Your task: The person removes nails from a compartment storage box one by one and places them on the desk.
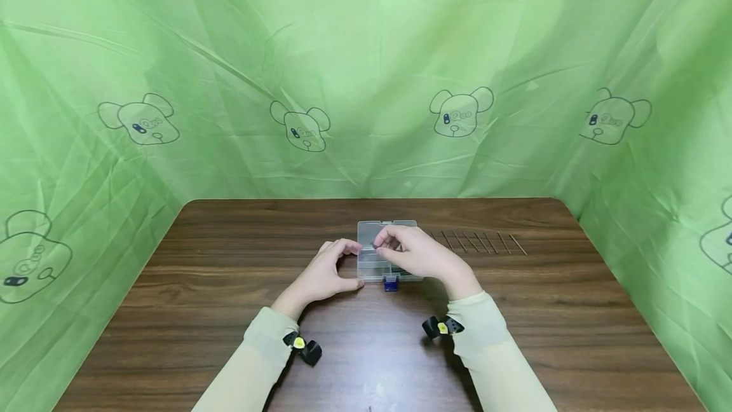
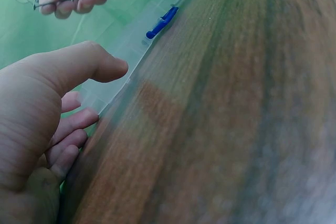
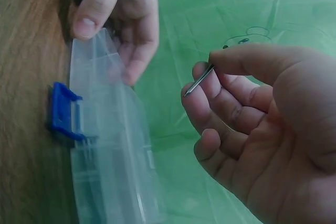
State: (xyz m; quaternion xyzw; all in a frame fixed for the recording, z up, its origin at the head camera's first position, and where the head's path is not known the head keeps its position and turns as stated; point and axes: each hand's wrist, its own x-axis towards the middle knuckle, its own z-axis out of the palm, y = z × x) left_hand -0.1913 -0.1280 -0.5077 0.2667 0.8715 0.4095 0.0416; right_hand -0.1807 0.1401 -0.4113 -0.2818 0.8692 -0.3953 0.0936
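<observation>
- Head view: left hand point(image 1: 326, 273), fingers spread, is touching compartment box point(image 1: 373, 273) near tabletop's point(image 1: 229, 272) far edge.
- Right hand point(image 1: 421, 254) is pinching nail point(image 3: 199, 81), partly hiding box.

Box point(image 3: 107, 119) is clr plastic, nail point(image 3: 198, 81) shiny metal, tbl point(image 1: 377, 342) wood-grain (w/ some gloss).

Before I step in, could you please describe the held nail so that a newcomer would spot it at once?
On the table, find the clear box, then the right hand above it. The nail it pinches is held in the air, unlike the row of nails lying beside the box.
</observation>
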